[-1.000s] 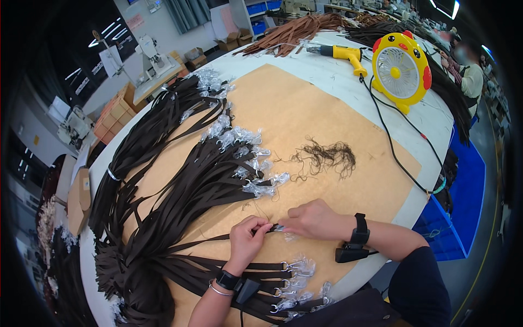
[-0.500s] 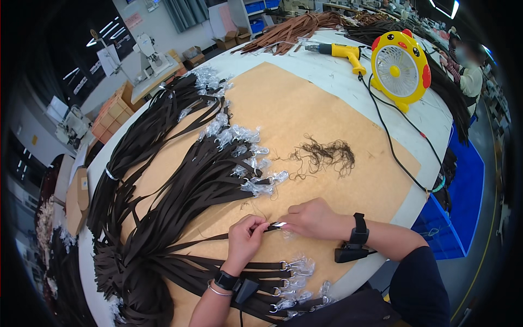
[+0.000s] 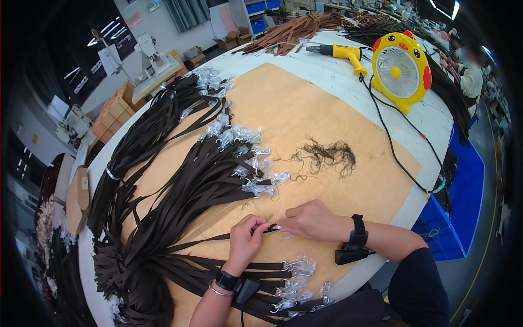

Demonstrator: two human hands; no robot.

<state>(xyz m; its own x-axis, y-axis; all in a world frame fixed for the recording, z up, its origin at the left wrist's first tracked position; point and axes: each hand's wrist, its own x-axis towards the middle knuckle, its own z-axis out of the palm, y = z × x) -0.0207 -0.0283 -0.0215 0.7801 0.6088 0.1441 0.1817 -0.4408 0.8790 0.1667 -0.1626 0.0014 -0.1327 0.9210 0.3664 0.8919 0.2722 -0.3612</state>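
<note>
A dark brown strap [image 3: 218, 237] runs from the big heap on the left into my left hand [image 3: 245, 243]. The left fingers are pinched on it near its end. Close beside them, my right hand [image 3: 311, 220] is closed on the same end, where a small shiny metal part shows at the fingertips. A bit of clear plastic [image 3: 289, 235] pokes out below the right fingers. Nearer to me lie several more straps [image 3: 267, 266], whose metal hooks are wrapped in clear plastic [image 3: 303, 266]. My fingers partly hide the strap's end.
Bundles of dark straps [image 3: 180, 185] cover the left of the brown paper [image 3: 283, 103]. A tangle of loose threads [image 3: 327, 155] lies mid-paper. Farther back are a yellow heat gun [image 3: 346, 53], a yellow fan [image 3: 400, 71] and a black cable [image 3: 389, 136]. A blue bin [image 3: 463, 201] stands right; a person [image 3: 468, 76] works beyond.
My right fingers have shifted slightly left, toward the left fingertips, and now cover more of the shiny metal part. My left hand has hardly moved.
</note>
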